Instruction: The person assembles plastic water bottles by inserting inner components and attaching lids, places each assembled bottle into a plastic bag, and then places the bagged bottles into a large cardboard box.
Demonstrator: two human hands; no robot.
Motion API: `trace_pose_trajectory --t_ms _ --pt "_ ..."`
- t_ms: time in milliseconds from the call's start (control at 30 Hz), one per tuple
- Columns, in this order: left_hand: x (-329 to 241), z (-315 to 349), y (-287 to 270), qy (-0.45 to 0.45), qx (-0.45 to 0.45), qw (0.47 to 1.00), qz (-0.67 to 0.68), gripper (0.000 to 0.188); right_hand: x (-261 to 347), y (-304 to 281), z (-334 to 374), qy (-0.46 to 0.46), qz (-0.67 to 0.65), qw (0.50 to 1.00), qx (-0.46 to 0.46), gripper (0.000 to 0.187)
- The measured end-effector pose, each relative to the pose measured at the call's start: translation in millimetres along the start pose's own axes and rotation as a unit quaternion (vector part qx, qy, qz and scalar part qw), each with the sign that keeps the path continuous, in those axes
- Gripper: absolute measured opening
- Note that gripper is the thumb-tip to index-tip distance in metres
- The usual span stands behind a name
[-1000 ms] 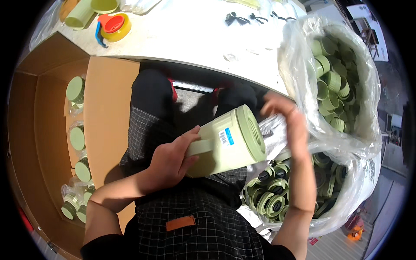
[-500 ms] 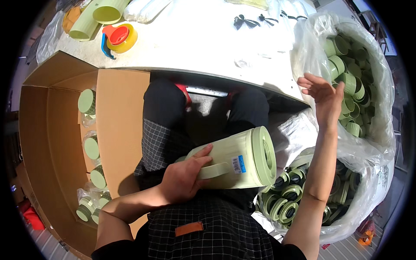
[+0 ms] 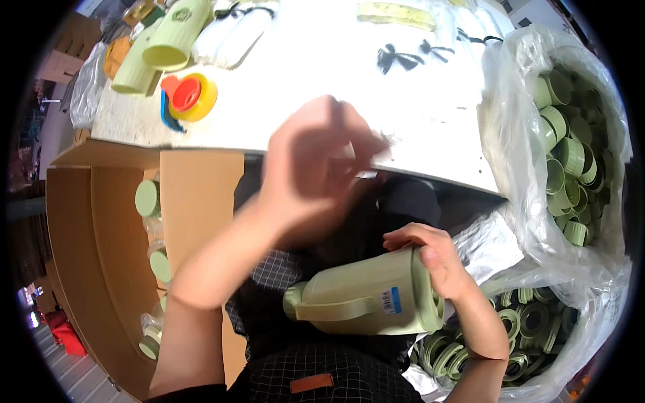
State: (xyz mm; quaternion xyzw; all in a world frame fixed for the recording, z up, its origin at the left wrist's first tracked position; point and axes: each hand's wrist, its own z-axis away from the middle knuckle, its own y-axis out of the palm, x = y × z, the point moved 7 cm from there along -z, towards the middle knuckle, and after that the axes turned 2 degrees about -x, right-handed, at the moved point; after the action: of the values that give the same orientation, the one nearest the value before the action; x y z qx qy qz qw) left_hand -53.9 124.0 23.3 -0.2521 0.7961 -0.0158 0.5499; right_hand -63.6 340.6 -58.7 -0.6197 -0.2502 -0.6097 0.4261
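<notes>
A pale green thermos jug lies sideways across my lap, with a handle and a blue-and-white label on its side. Its narrow capped end points left, and the wide rimmed end points right. My right hand is closed around the upper edge of that wide end. Over the front edge of the table, my left hand is raised, apart from the jug. Motion smears its fingers, so whether it holds anything small does not show.
On the right, one plastic-lined bag holds green cup-like caps; another below holds green rings. An open cardboard box with wrapped green-topped items stands left. The white table carries a yellow-red tape roll and green cylinders.
My left hand has let go of the jug's handle and risen toward the table. My right hand has come down from beside the caps onto the jug's wide end.
</notes>
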Motion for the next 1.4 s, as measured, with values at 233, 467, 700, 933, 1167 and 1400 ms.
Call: trace_pose_trajectory --t_ms 233,467,700,933,1167,1400 --pt "214 -47 15 -0.149 0.048 0.975 -0.159 0.008 -9 -5 -30 0.013 -0.114 0.993 0.002 0.031" --pt "203 -55 13 -0.092 0.003 0.968 -0.234 0.018 -30 -7 -49 0.044 -0.186 0.980 -0.064 0.027" --pt "110 19 103 -0.198 0.150 0.850 0.464 0.020 -66 -34 -54 0.013 -0.111 0.956 -0.272 0.012" --pt "71 55 98 -0.179 0.159 0.936 0.259 0.022 -38 -29 -24 -0.029 0.010 0.957 -0.288 0.012" --pt "52 64 62 -0.211 0.200 0.930 0.224 0.006 -155 -79 39 0.040 -0.610 0.599 -0.517 0.005" --pt "0 107 7 -0.071 0.105 0.992 0.028 0.050 -90 51 101 -0.073 0.010 0.832 -0.550 0.027"
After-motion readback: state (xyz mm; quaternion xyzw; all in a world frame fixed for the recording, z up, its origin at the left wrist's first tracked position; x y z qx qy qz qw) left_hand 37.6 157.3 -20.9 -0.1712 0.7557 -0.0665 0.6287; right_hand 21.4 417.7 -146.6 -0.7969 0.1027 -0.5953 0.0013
